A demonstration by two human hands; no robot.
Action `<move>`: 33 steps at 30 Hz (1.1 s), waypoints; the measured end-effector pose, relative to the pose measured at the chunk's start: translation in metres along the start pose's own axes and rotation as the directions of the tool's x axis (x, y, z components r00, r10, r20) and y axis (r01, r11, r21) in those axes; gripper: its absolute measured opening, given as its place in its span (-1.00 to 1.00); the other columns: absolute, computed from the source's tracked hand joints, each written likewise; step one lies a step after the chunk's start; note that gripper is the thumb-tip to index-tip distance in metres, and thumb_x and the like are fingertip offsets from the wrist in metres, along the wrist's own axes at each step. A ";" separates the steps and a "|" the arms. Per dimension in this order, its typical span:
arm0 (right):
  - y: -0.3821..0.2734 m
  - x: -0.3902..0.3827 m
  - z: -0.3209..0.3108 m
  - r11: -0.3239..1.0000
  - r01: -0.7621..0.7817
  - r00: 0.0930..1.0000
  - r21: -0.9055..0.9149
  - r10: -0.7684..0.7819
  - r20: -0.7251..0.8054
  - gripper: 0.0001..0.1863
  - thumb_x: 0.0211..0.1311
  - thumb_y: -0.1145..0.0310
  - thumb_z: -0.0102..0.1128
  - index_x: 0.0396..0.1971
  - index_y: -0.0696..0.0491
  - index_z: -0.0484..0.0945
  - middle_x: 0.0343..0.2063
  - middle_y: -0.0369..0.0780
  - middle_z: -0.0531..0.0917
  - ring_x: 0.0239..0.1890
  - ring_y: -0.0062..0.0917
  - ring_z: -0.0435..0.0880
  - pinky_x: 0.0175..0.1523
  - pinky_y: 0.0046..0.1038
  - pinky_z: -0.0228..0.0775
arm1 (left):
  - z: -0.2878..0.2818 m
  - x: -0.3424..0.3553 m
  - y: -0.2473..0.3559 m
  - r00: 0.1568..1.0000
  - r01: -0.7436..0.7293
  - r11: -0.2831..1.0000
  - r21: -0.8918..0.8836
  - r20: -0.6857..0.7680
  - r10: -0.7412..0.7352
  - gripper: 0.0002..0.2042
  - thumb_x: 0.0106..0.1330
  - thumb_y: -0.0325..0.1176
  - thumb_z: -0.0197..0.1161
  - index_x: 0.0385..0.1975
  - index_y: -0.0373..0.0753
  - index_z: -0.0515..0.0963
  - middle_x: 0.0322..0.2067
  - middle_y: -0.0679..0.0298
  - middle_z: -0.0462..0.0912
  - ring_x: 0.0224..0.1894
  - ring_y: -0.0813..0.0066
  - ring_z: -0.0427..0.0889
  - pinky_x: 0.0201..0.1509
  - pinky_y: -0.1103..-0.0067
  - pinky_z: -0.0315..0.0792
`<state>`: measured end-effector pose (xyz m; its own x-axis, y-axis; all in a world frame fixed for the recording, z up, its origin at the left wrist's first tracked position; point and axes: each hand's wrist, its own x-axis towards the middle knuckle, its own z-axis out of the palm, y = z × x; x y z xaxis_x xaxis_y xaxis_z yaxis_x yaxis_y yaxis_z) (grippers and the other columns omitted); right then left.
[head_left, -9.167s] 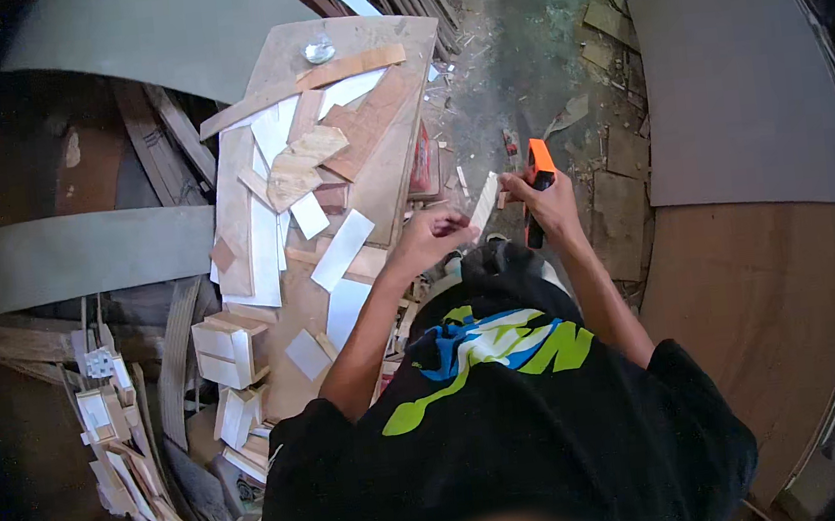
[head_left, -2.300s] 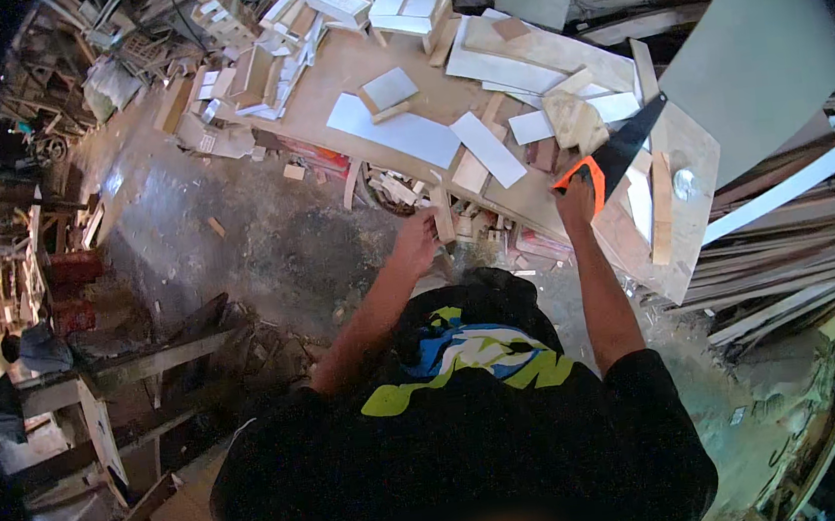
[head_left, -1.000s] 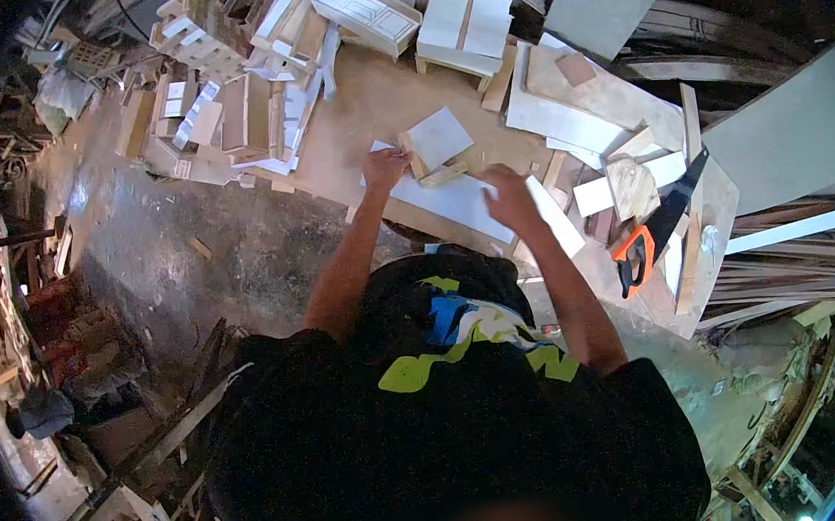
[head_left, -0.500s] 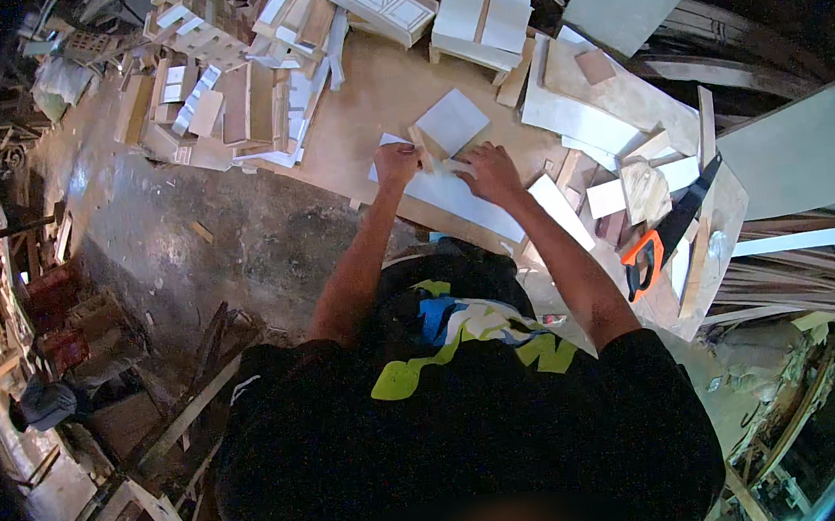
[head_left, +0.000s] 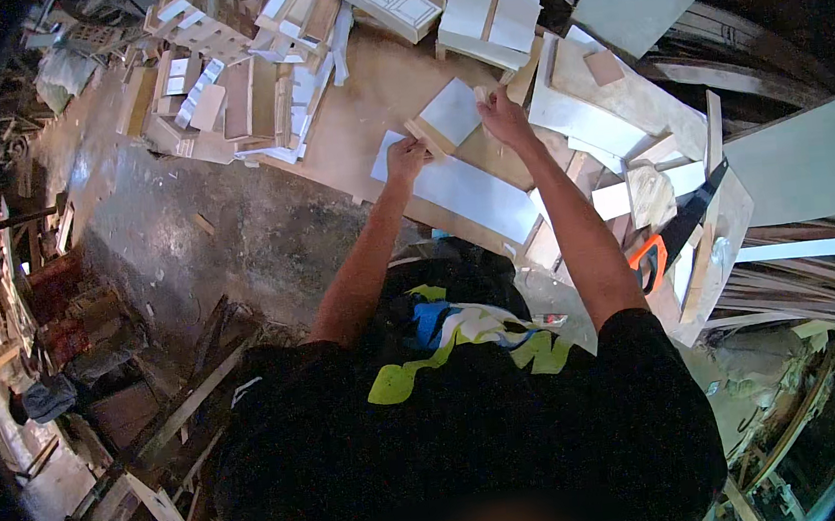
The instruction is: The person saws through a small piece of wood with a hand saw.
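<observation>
My left hand (head_left: 407,159) is closed, its fingertips at a narrow wooden strip (head_left: 435,139) that runs along the near-left edge of a white square panel (head_left: 451,113). Beyond the panel's right side, my right hand (head_left: 506,119) is pinched around a small pale wood piece (head_left: 482,98), whose end pokes out above the fingers. Nearer to me, a long white panel (head_left: 477,194) lies slantwise on the brown worktable (head_left: 367,100), partly under the left hand.
A handsaw (head_left: 678,227) with an orange and black handle rests among wood offcuts (head_left: 651,196) on the right. Small white cabinet-like pieces (head_left: 489,14) stand at the back. Wooden box frames (head_left: 255,103) are stacked at the far left. Scrap timber (head_left: 177,424) lies on the floor.
My right hand has moved up and right, away from my left, carrying the small wood piece. My left hand has shifted slightly. The wooden strip beside the square panel is more exposed.
</observation>
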<state>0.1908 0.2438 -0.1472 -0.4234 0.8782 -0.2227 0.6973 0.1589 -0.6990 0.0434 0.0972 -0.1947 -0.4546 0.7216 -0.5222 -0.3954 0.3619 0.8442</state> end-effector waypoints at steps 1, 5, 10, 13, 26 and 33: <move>0.000 -0.001 0.002 1.000 0.004 1.000 -0.001 -0.004 0.001 -0.59 0.07 0.15 0.06 -0.32 0.23 0.32 -0.42 0.04 0.54 -0.29 -0.05 0.53 -0.19 -0.20 0.34 | 0.002 -0.002 0.001 0.999 0.047 0.999 -0.021 0.013 -0.047 -0.81 0.18 -0.44 0.10 -0.31 -0.46 0.49 -0.44 0.16 0.57 -0.46 0.40 0.58 -0.33 0.51 0.54; 0.022 -0.001 0.010 0.982 -0.105 0.992 0.155 0.115 -0.059 -0.59 0.08 0.13 0.04 -0.31 0.22 0.35 -0.43 -0.06 0.54 -0.36 -0.26 0.54 -0.24 -0.33 0.35 | 0.007 -0.006 0.008 0.998 0.053 0.996 -0.067 -0.015 -0.054 -0.81 0.19 -0.44 0.10 -0.31 -0.46 0.49 -0.40 0.13 0.57 -0.44 0.40 0.58 -0.29 0.51 0.54; 0.028 -0.038 -0.005 0.935 -0.091 0.987 0.343 0.131 -0.096 -0.63 0.09 0.16 0.04 -0.32 0.20 0.38 -0.45 -0.17 0.51 -0.42 -0.49 0.47 -0.30 -0.47 0.32 | -0.004 -0.018 0.025 0.984 0.027 0.999 -0.024 0.179 -0.022 -0.76 0.17 -0.39 0.14 -0.27 -0.45 0.46 -0.37 0.16 0.55 -0.40 0.40 0.58 -0.27 0.47 0.54; 0.005 -0.092 -0.023 0.928 -0.132 0.982 0.348 0.171 -0.082 -0.65 0.09 0.17 0.05 -0.32 0.20 0.38 -0.46 -0.19 0.50 -0.41 -0.52 0.47 -0.29 -0.48 0.30 | -0.015 -0.025 0.022 0.961 0.008 0.995 0.100 0.276 -0.036 -0.79 0.18 -0.38 0.12 -0.33 -0.43 0.51 -0.50 0.18 0.58 -0.51 0.43 0.58 -0.38 0.55 0.52; 0.047 -0.185 0.030 0.844 -0.371 0.911 0.388 0.411 -0.022 -0.65 0.02 0.17 0.16 -0.45 0.18 0.38 -0.57 -0.22 0.51 -0.53 -0.53 0.49 -0.41 -0.50 0.35 | -0.037 -0.054 -0.012 0.848 -0.503 0.374 0.779 0.363 0.386 -0.77 -0.03 -0.30 0.22 -0.45 -0.34 0.55 -0.55 0.00 0.57 -0.44 0.11 0.58 -0.34 0.41 0.46; 0.037 -0.170 0.028 0.959 -0.242 0.943 0.147 0.269 -0.197 -0.56 -0.20 0.09 0.32 -0.54 0.17 0.41 -0.62 -0.18 0.53 -0.55 -0.47 0.53 -0.37 -0.48 0.38 | -0.025 -0.063 0.008 0.928 -0.371 0.563 0.738 0.325 0.185 -0.69 -0.07 -0.21 0.26 -0.46 -0.37 0.55 -0.55 -0.02 0.56 -0.46 0.10 0.57 -0.31 0.40 0.45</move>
<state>0.2729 0.0880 -0.1541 -0.0981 0.9595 -0.2639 0.6862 -0.1269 -0.7163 0.0492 0.0403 -0.1580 -0.2359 0.9279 -0.2888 0.5352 0.3721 0.7584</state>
